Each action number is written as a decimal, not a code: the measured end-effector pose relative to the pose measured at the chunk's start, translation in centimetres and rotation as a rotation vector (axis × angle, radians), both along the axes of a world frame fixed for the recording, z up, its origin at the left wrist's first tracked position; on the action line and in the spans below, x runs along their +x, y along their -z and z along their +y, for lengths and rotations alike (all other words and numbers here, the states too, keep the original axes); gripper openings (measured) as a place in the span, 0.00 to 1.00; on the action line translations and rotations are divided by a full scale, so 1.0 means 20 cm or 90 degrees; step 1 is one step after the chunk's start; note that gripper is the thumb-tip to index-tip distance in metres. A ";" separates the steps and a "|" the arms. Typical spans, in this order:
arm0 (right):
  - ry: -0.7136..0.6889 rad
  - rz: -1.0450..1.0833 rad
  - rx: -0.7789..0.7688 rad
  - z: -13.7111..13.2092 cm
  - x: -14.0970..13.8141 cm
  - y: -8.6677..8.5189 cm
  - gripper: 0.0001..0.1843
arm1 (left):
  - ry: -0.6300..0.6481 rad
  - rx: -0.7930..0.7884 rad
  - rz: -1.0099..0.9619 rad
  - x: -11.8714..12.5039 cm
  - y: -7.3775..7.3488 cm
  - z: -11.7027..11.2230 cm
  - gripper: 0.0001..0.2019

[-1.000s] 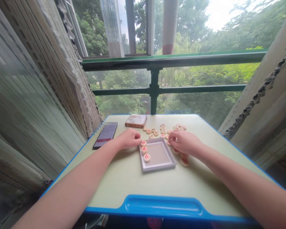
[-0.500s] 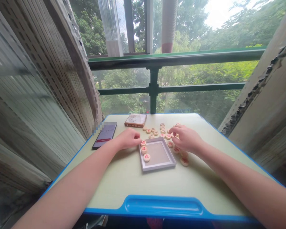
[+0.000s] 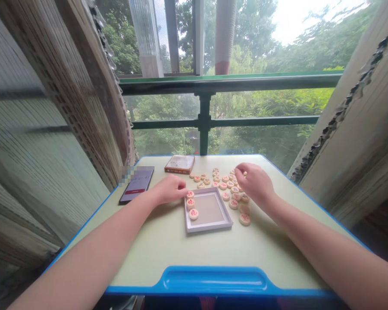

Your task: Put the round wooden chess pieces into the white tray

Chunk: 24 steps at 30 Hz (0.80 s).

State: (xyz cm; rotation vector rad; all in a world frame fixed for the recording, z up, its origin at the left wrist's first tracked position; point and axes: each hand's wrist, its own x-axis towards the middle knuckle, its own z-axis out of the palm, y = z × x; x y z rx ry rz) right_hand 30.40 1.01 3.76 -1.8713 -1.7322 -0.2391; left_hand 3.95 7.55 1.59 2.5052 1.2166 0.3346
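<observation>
My left hand [image 3: 171,188] has its fingers curled at the upper left corner of a shallow white box tray [image 3: 225,225], and they touch its rim. Three round Chinese chess pieces with red characters stand in a column inside the tray's left side, the lowest being a xiangqi piece [image 3: 193,214]. Over the far right part of the loose xiangqi pieces [image 3: 233,204] is my right hand [image 3: 254,183], its fingers bent down and drawn together. Whatever lies under those fingertips is hidden. The loose pieces spread behind the tray and along its right side, some stacked or overlapping.
A phone [image 3: 137,185] lies at the left of the table. A closed flat box [image 3: 179,164] with a brown side sits at the back. The pale tabletop [image 3: 142,254] has a blue rim with a raised tray edge [image 3: 213,280] in front. Curtains hang on both sides, before a green railing.
My right hand has shifted away toward the far right of the pieces, uncovering several of them. The left hand stays at the tray's corner. The whole view has moved slightly.
</observation>
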 end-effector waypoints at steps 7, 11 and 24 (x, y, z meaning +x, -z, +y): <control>-0.054 -0.079 -0.050 0.05 0.04 0.04 0.17 | -0.004 0.010 0.007 0.00 0.00 0.01 0.12; -0.085 -0.104 -0.167 0.03 0.01 0.02 0.14 | -0.004 0.010 0.008 -0.01 0.01 0.01 0.11; -0.079 -0.171 -0.224 -0.03 -0.05 -0.03 0.11 | 0.012 0.016 -0.001 -0.01 0.00 0.01 0.11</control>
